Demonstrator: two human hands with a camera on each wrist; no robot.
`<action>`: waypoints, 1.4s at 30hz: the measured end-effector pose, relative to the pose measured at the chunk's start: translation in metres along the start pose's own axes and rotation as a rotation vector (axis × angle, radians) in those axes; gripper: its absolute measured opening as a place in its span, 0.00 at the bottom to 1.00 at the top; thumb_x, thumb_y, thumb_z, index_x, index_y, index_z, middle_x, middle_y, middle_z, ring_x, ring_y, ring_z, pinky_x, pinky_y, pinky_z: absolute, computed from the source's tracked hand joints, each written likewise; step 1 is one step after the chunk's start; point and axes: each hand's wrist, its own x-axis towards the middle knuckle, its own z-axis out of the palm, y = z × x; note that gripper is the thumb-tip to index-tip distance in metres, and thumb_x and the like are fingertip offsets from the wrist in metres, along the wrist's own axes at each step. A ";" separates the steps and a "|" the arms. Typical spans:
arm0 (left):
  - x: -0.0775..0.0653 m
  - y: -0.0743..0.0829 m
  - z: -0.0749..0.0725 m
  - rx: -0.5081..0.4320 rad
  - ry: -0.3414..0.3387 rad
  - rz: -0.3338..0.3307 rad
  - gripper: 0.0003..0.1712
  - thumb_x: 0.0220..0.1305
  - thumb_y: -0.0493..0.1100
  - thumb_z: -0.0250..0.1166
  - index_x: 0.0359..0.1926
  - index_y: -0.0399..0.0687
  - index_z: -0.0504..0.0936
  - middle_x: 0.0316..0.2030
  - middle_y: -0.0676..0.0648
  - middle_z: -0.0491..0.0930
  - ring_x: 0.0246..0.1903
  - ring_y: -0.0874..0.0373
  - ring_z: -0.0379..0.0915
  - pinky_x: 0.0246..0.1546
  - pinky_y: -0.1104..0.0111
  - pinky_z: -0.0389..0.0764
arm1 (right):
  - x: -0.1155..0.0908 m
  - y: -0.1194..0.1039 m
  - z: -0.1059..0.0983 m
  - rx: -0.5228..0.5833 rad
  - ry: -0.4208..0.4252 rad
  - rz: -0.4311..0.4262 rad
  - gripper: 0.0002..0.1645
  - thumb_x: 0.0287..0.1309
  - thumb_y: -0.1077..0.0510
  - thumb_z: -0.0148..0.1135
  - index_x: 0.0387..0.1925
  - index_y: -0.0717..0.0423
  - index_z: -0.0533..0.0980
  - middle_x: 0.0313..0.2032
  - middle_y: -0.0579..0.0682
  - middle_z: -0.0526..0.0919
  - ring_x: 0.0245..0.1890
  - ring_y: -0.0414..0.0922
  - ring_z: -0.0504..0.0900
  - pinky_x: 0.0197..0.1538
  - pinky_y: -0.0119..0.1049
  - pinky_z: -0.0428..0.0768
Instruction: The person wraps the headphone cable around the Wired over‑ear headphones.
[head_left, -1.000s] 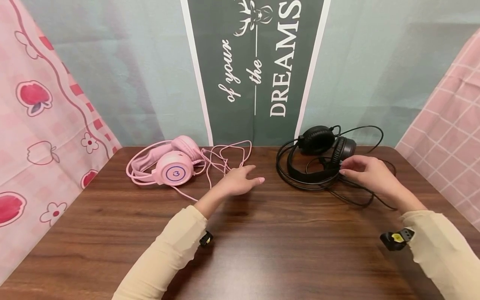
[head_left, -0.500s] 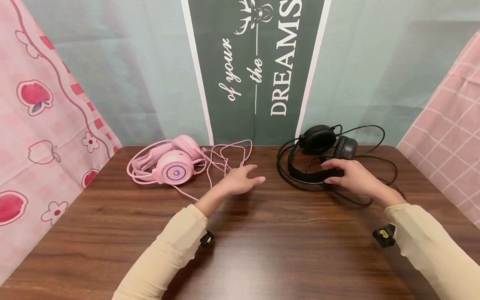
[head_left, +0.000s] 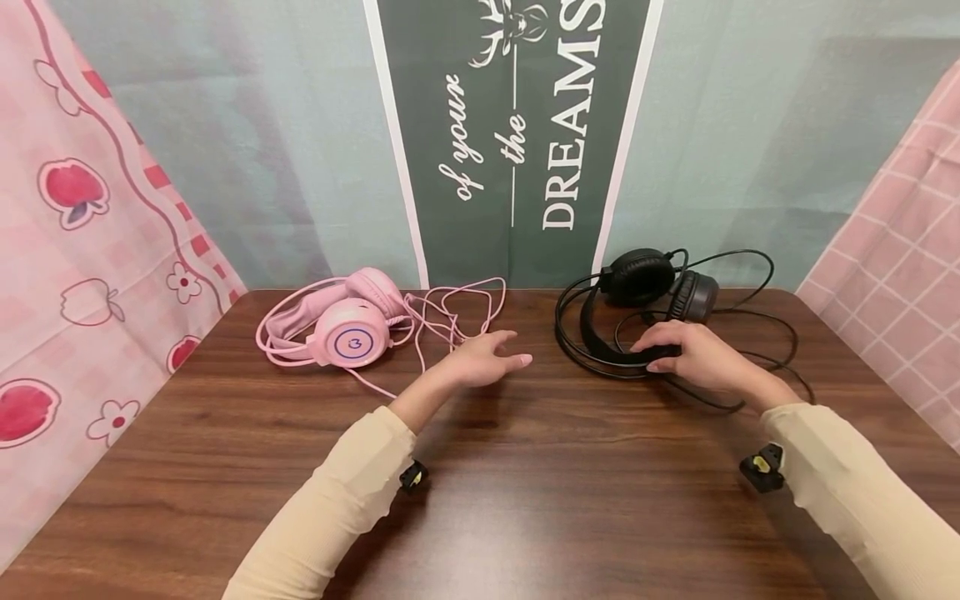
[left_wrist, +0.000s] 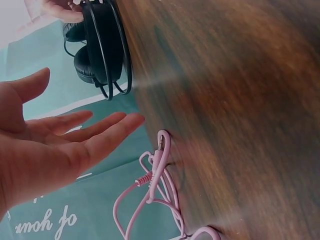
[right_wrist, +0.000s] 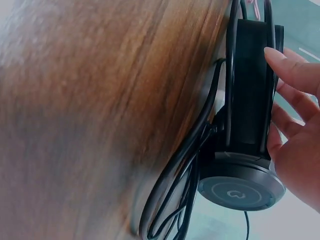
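Note:
A pair of black headphones (head_left: 641, 279) lies at the table's back right, one round ear cup (right_wrist: 242, 192) facing the right wrist camera. Around the edge of its padded headband (right_wrist: 250, 85) my right hand (head_left: 701, 354) curls, thumb on the outer side and fingers behind; the fingertips are partly hidden. My left hand (head_left: 480, 360) hovers over the table with fingers extended and holds nothing. Beside it lie the thin cables (left_wrist: 162, 185) of a pink pair of headphones (head_left: 348, 333), which rests at the back left.
Black cables (head_left: 787, 333) loop over the table behind and below my right hand. The brown wooden table (head_left: 525, 492) backs onto a grey-green curtain (head_left: 262, 142). Pink cloths (head_left: 75, 250) hang at both sides.
My right hand has moved left and slightly down, from near the rear ear cup onto the black headband. The left hand and the pink headphones have stayed put.

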 end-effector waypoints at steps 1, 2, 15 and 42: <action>0.000 0.000 0.000 -0.015 -0.007 -0.004 0.33 0.63 0.54 0.56 0.64 0.43 0.62 0.55 0.36 0.71 0.56 0.48 0.65 0.58 0.58 0.65 | 0.000 0.000 0.001 0.016 0.006 -0.014 0.18 0.39 0.70 0.70 0.35 0.53 0.82 0.36 0.43 0.80 0.41 0.41 0.75 0.44 0.25 0.70; 0.000 -0.001 0.000 -0.027 -0.015 -0.007 0.33 0.63 0.54 0.56 0.64 0.43 0.62 0.55 0.36 0.70 0.57 0.48 0.65 0.58 0.58 0.65 | 0.001 0.001 0.002 0.035 0.010 -0.027 0.17 0.39 0.72 0.69 0.34 0.53 0.82 0.36 0.43 0.80 0.40 0.40 0.75 0.43 0.23 0.70; -0.001 -0.001 0.002 -0.095 -0.034 -0.030 0.34 0.63 0.53 0.56 0.65 0.43 0.61 0.55 0.36 0.70 0.57 0.48 0.64 0.59 0.59 0.64 | 0.010 -0.006 0.015 0.156 -0.103 0.139 0.16 0.46 0.59 0.69 0.41 0.57 0.79 0.40 0.47 0.79 0.41 0.44 0.75 0.43 0.37 0.74; -0.001 -0.007 0.003 -0.266 0.010 -0.180 0.37 0.62 0.56 0.57 0.65 0.40 0.59 0.62 0.38 0.61 0.52 0.49 0.68 0.37 0.65 0.81 | 0.031 -0.066 0.051 0.188 -0.073 -0.021 0.22 0.40 0.74 0.65 0.42 0.62 0.78 0.41 0.49 0.79 0.43 0.45 0.75 0.45 0.42 0.75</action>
